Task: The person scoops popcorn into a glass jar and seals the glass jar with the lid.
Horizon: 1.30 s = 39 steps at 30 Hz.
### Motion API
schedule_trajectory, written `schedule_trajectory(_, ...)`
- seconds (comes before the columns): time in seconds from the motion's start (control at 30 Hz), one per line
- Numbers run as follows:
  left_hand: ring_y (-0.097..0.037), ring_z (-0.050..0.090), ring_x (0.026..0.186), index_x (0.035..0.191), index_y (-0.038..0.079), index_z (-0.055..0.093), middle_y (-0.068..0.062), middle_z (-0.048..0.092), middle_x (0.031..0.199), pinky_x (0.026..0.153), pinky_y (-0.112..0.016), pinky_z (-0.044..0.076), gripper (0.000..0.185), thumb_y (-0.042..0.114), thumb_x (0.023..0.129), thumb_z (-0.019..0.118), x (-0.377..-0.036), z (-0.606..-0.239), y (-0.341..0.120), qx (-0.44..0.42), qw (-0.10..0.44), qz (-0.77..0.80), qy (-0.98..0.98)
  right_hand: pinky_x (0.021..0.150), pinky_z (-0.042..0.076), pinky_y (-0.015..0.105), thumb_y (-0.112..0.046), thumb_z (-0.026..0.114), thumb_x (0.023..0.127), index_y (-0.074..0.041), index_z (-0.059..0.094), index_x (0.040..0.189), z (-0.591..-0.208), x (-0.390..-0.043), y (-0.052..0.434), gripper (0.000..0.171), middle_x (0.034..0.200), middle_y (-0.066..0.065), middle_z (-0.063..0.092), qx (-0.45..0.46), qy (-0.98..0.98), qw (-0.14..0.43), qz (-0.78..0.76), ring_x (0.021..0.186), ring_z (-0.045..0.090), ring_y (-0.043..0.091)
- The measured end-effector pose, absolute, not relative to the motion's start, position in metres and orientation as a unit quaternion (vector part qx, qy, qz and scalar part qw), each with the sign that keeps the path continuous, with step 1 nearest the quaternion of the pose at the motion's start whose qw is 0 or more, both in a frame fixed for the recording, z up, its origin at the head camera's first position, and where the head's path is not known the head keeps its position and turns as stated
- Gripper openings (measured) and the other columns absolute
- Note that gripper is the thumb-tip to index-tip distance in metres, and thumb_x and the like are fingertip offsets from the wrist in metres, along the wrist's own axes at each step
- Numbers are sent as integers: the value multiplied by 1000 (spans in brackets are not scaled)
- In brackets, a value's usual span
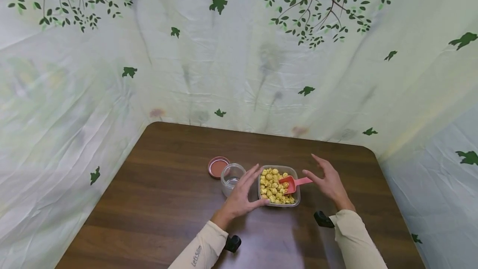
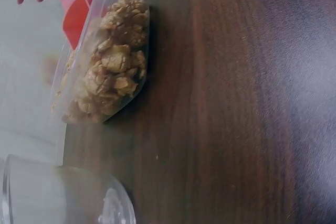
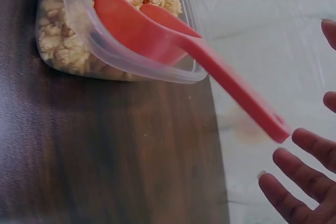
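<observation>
A clear plastic container [image 1: 281,205] full of caramel-coloured popcorn [image 1: 269,182] sits on the table. A pink-red scoop [image 3: 152,38] lies with its bowl in the popcorn, its handle slanting out over the right side. My left hand [image 1: 239,196] is at the container's left side, thumb and fingers spread; whether it touches the rim cannot be told. To the right, my right hand [image 1: 330,182] hovers beside the handle end with fingers apart, holding nothing. In the right wrist view its fingers [image 3: 307,174] are close to the handle tip.
An open clear jar [image 1: 228,177] stands left of the container, partly behind my left hand. Beyond it, a reddish round lid [image 1: 218,167] lies on the brown wooden table [image 1: 157,202]. A leaf-printed cloth [image 1: 239,61] hangs around the table's back and sides.
</observation>
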<state>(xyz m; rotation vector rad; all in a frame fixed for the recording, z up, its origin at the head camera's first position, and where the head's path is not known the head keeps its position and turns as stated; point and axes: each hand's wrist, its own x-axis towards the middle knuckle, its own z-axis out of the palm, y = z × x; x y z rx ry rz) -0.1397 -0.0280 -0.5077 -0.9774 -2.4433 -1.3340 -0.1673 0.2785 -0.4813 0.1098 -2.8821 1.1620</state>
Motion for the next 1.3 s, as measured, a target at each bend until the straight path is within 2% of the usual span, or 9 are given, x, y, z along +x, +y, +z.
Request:
schedule_trajectory(0.1, -37, 35, 136, 146, 6, 40, -21, 36, 150, 105, -55, 35, 83, 59, 86, 61, -139, -511, -24, -342, 106, -448, -819, 98, 38, 62, -44, 64, 91, -8, 33, 150, -485, -165, 280, 76, 149, 23, 34, 19, -918, 9, 395, 129, 39, 44)
schedule_trajectory(0.27, -34, 39, 135, 144, 6, 42, -20, 37, 150, 106, -52, 35, 80, 54, 85, 67, -138, -516, -18, -349, 113, -438, -821, 98, 39, 61, -45, 64, 91, -8, 34, 149, -490, -161, 280, 75, 149, 23, 34, -2, -903, 4, 430, 129, 38, 43)
schedule_trajectory(0.5, -34, 36, 137, 146, 5, 39, -21, 34, 151, 107, -50, 35, 84, 38, 79, 77, -137, -523, -13, -326, 79, -450, -828, 97, 41, 59, -46, 63, 91, -9, 34, 148, -496, -158, 279, 74, 147, 20, 37, -20, -892, 5, 451, 128, 40, 41)
schedule_trajectory(0.6, -34, 34, 138, 147, 3, 36, -22, 34, 151, 108, -51, 33, 86, 33, 78, 78, -138, -528, -11, -313, 58, -457, -830, 95, 44, 57, -45, 62, 92, -9, 35, 148, -497, -157, 278, 72, 145, 21, 41, -29, -888, 2, 459, 124, 45, 41)
schedule_trajectory(0.77, -35, 32, 139, 147, 2, 35, -22, 32, 152, 109, -53, 31, 87, 34, 78, 78, -138, -535, -9, -290, 32, -470, -833, 91, 47, 52, -42, 61, 93, -6, 39, 145, -499, -155, 277, 67, 136, 22, 48, -39, -884, 11, 466, 114, 52, 37)
schedule_trajectory(1.03, -36, 30, 140, 148, 3, 33, -18, 27, 155, 109, -54, 29, 92, 40, 78, 78, -139, -551, -7, -243, 3, -486, -840, 73, 48, 28, -46, 60, 93, -7, 41, 143, -507, -158, 276, 67, 119, 18, 56, -65, -882, -10, 467, 96, 54, 29)
schedule_trajectory(1.23, -36, 28, 140, 149, -3, 26, -22, 25, 155, 111, -51, 26, 101, 39, 76, 80, -140, -557, -4, -217, -13, -491, -843, 70, 54, 37, -38, 62, 94, -2, 46, 137, -511, -156, 274, 59, 102, 22, 60, -74, -863, -20, 500, 79, 61, 30)
schedule_trajectory(1.3, -37, 27, 140, 150, -4, 24, -23, 25, 154, 111, -51, 26, 103, 39, 76, 81, -140, -559, -3, -208, -18, -492, -845, 67, 55, 35, -33, 62, 95, 0, 48, 134, -512, -155, 273, 53, 101, 26, 61, -79, -852, -27, 517, 73, 62, 27)
